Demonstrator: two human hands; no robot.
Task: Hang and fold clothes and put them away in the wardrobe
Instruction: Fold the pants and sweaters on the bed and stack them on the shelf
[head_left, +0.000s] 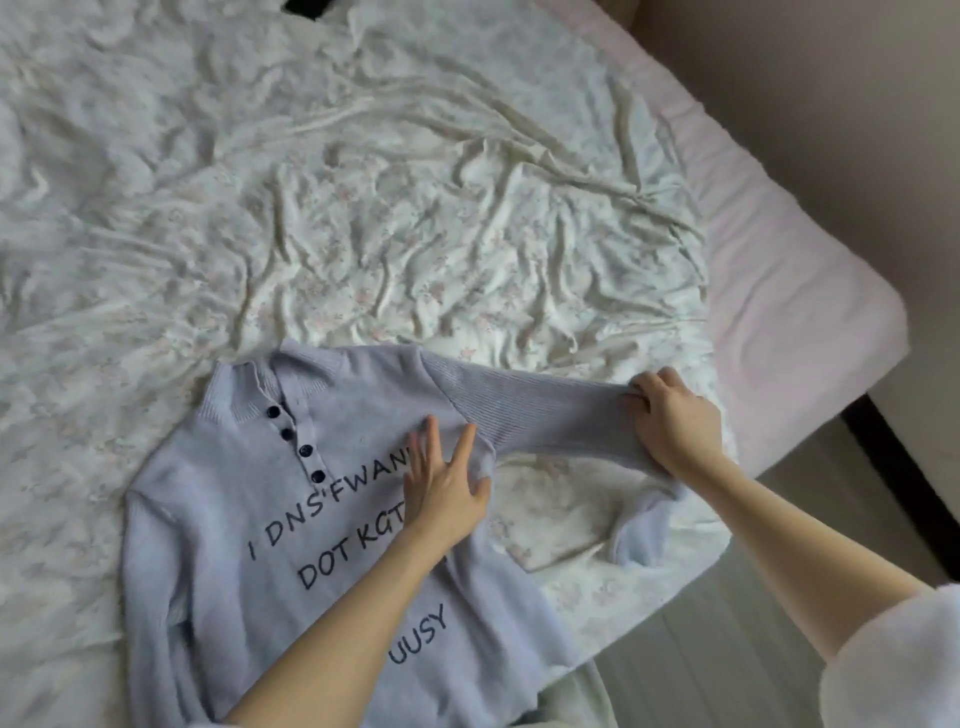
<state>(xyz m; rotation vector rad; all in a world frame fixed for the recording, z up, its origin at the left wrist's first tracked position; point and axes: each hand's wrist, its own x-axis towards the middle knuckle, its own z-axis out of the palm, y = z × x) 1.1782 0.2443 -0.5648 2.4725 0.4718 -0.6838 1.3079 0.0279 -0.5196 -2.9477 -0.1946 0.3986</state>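
Two hands at work: both are on one garment, and it looks like the fold is just getting set up.
Sweater (249, 525): pale lilac knit, lying front-up on the near part of the bed (779, 291), collar toward the far left, dark buttons and black lettering showing; hem runs off the near edge of view.
Why it lies flat: spread on the rumpled floral sheet (363, 208), the body gives a smooth base for folding, I'd say.
Left hand (444, 483): fingers straight and spread wide, palm pressing the chest by the right armpit, apparently pinning the body so it won't drag.
Right hand (675, 415): fingers curled, gripping the right sleeve (535, 410) around mid-length, lifting it taut out to the right; the cuff dangles down near the bed's edge.
Other sleeve: lies along the left side of the body, untouched.
Likely next: sleeve swings in across the chest.
Wardrobe: not in view.
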